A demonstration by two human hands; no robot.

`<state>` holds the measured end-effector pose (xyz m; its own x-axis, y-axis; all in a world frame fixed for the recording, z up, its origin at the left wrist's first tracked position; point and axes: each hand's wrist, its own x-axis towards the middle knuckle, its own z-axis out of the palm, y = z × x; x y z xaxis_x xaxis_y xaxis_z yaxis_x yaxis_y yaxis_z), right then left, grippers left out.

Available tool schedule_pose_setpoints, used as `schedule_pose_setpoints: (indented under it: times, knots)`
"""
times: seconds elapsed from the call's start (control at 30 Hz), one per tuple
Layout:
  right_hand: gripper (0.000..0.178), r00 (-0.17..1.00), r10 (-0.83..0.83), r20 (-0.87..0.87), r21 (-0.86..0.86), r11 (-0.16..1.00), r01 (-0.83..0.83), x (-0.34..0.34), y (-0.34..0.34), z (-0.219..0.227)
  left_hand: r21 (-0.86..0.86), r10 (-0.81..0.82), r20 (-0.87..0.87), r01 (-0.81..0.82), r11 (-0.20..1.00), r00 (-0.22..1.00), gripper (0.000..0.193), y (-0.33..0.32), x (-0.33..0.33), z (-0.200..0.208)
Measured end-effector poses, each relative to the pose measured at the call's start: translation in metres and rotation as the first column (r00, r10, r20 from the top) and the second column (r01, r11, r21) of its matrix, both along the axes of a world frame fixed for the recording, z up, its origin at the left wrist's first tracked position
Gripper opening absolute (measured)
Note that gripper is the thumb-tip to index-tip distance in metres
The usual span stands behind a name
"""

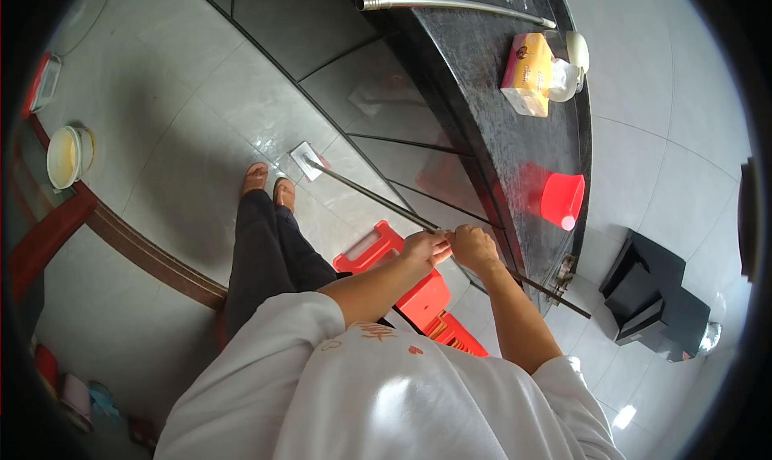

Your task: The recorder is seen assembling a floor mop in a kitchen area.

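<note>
Both my hands are on the thin dark pole of a long-handled floor scrubber (370, 195). My left hand (426, 248) is closed round the pole, its fingers partly hidden. Just right of it, almost touching, my right hand (475, 248) grips the same pole in a fist. The pole slants down to the far left, where the white rectangular scrubber head (306, 159) lies flat on the tiles beside my feet. Its other end sticks out past my right hand, over the end of the dark counter.
A black counter (482, 66) bears a loose metal pole (458, 4), a tissue box (528, 74) and a red container (562, 200). Red plastic stools (424, 301) stand close under my forearms. At left are a white bucket (64, 158) and a brown threshold (153, 255). A black range hood (651, 291) hangs at right.
</note>
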<state>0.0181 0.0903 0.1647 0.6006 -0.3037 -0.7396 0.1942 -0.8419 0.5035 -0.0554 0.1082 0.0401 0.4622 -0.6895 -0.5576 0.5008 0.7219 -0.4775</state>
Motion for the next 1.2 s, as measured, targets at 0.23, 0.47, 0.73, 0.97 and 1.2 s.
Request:
schedule_pose_setpoints:
  times: [0.23, 0.47, 0.73, 0.97, 1.2]
  knots:
    - [0.045, 0.994, 0.109, -0.003, 0.036, 0.993, -0.109, 0.008, 0.009, -0.004, -0.001, 0.048, 0.121, -0.049, 0.999, 0.991, 0.008, 0.009, 0.004, -0.005]
    - [0.031, 0.998, 0.058, -0.01, -0.053, 0.997, -0.058, 0.02, 0.017, -0.012, 0.014, 0.075, 0.037, -0.076, 0.997, 0.996, 0.007, 0.004, 0.008, 0.003]
    - [0.034, 0.987, 0.143, 0.07, -0.033, 0.99, -0.14, 0.011, 0.004, -0.022, -0.053, 0.035, -0.139, -0.043, 0.998, 0.99, 0.023, 0.007, 0.014, 0.008]
    - [0.031, 0.997, 0.066, 0.035, -0.019, 0.998, -0.065, 0.01, 0.009, -0.025, -0.079, -0.011, -0.132, 0.0, 0.997, 0.991, 0.023, 0.011, 0.01, 0.009]
    - [0.022, 0.985, 0.16, -0.061, -0.025, 0.987, -0.162, -0.004, 0.004, -0.026, -0.091, 0.029, -0.015, -0.03, 0.995, 0.999, 0.02, -0.001, -0.004, -0.006]
